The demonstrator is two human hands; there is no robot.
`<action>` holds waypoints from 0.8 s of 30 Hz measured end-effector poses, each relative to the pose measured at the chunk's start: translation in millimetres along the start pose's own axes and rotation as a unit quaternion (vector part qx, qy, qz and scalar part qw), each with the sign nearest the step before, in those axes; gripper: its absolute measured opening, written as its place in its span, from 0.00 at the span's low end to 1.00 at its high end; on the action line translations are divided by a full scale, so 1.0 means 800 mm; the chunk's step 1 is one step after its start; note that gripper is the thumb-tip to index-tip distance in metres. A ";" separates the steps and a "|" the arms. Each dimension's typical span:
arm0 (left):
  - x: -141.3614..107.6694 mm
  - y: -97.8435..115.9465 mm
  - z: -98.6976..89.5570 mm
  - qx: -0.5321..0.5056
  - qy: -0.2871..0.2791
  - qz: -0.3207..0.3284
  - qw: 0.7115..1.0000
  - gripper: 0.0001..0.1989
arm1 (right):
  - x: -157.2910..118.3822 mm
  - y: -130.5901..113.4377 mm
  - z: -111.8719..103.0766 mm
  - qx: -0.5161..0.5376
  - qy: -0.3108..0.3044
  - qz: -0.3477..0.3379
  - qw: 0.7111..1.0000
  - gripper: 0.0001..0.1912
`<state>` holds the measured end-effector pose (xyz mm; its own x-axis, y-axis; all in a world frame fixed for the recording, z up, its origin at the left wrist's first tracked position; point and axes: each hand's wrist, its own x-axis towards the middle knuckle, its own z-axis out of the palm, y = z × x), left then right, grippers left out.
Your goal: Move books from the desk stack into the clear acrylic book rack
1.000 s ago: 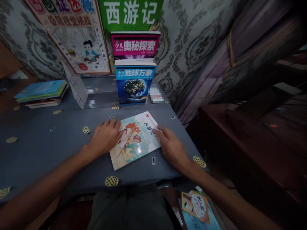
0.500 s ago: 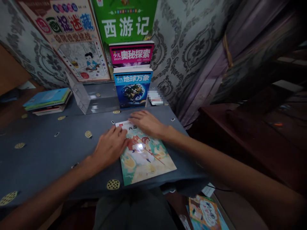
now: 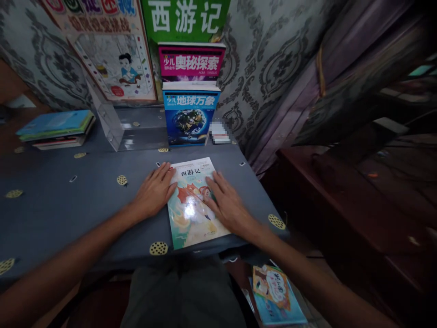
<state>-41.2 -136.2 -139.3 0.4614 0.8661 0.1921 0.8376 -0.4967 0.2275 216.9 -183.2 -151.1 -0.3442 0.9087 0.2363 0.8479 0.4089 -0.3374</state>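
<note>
A picture-covered book (image 3: 191,228) lies closed, cover up, near the front edge of the table; dark Chinese characters run across its pale top, and a glare spot sits on the cover. My left hand (image 3: 155,189) rests with fingers stretched out along the book's upper left edge, its fingertips on the cover's corner. My right hand (image 3: 228,202) lies open across the right side of the cover, fingers extended, hiding part of the drawing and the right edge. Neither hand is wrapped round the book.
On the cloth-covered table (image 3: 102,205) stand a blue earth book (image 3: 191,120) and a magenta book (image 3: 189,64). A green book (image 3: 187,20) and an orange-bordered book (image 3: 116,68) lean behind. Left, a book stack (image 3: 56,127) and clear stand (image 3: 107,120). Books (image 3: 276,291) lie low at right.
My right hand has moved from the book's top edge down to its right side, uncovering the title. My left hand's fingers now lie straighter along the left edge. The camera view has shifted.
</note>
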 end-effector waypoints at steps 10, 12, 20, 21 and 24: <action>0.001 0.009 0.005 -0.302 0.071 -0.083 0.947 0.31 | -0.045 -0.013 0.007 -0.002 0.034 0.022 0.999 0.27; 0.009 0.006 0.003 -0.414 0.088 -0.149 0.894 0.32 | -0.043 -0.016 0.008 -0.004 0.035 0.025 0.999 0.27; 0.010 0.016 -0.020 -0.640 0.004 -0.274 0.717 0.16 | -0.039 -0.016 0.028 -0.017 0.093 0.030 0.995 0.27; 0.008 0.021 -0.020 -0.645 -0.020 -0.258 0.719 0.13 | -0.038 -0.014 0.031 -0.019 0.101 0.026 0.994 0.26; 0.007 0.031 -0.013 -0.646 -0.038 -0.217 0.731 0.09 | -0.030 -0.007 0.033 -0.023 0.087 0.014 0.996 0.27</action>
<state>-20.6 -144.0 -122.8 0.2909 0.9340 -0.2074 -0.0431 0.2294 0.9724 209.7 -205.3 -179.2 -0.2486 0.8899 0.3826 0.8754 0.3754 -0.3045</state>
